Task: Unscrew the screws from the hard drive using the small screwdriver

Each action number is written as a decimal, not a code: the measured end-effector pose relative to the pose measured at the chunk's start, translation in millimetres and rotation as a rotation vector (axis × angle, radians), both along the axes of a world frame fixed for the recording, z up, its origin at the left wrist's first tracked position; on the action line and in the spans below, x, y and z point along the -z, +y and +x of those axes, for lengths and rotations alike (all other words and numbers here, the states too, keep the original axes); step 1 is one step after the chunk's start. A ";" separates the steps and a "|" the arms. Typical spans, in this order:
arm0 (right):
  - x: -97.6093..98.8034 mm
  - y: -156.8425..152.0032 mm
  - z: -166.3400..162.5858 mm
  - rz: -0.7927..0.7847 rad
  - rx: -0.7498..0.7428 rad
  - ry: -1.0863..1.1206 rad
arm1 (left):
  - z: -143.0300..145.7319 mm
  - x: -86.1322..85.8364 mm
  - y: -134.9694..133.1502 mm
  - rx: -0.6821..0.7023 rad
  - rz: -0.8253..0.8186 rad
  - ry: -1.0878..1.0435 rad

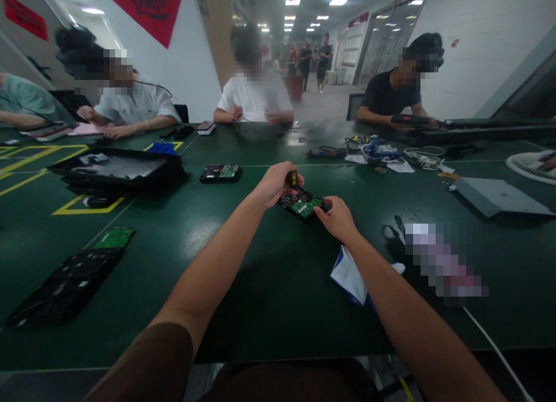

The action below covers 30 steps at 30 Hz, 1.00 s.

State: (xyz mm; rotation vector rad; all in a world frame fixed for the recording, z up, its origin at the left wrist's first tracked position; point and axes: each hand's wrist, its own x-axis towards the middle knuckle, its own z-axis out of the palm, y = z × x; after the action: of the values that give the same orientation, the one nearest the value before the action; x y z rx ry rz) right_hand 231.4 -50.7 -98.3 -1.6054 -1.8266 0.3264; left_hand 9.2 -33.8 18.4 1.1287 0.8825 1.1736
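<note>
A hard drive (304, 207) with its green circuit board facing up lies on the green table in front of me. My left hand (277, 185) is closed around a black and yellow screwdriver handle (294, 179), held upright over the drive's left end. Its tip is too small to make out. At the opposite end, my right hand (337, 218) grips the drive's edge between thumb and fingers. A second hard drive (220, 173) rests farther off to the left. Below my right forearm is a crumpled white and blue cloth (351, 276), partly hidden.
Black trays (117, 170) stand at left, with several black drives (72, 277) in front. Cables (384, 153) and a grey metal box (501, 197) sit at right, near a blurred-out object (443, 263) with a white cord. Several people sit across the table.
</note>
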 end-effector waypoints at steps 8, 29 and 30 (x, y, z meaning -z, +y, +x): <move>-1.4 1.3 0.2 -0.035 -0.003 -0.024 | 0.1 4.1 5.7 -0.058 0.027 -0.027; 2.1 1.6 0.9 -0.027 -0.013 -0.013 | -1.4 3.7 5.4 -0.065 0.102 0.065; 2.3 1.6 1.1 -0.026 -0.013 -0.013 | -2.0 3.1 5.0 -0.067 0.118 0.086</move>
State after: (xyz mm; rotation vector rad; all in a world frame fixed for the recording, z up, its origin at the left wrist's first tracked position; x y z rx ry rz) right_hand 232.5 -49.0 -100.6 -1.6172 -1.8504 0.3479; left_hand 7.2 -28.8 15.3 1.2620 0.9327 1.2530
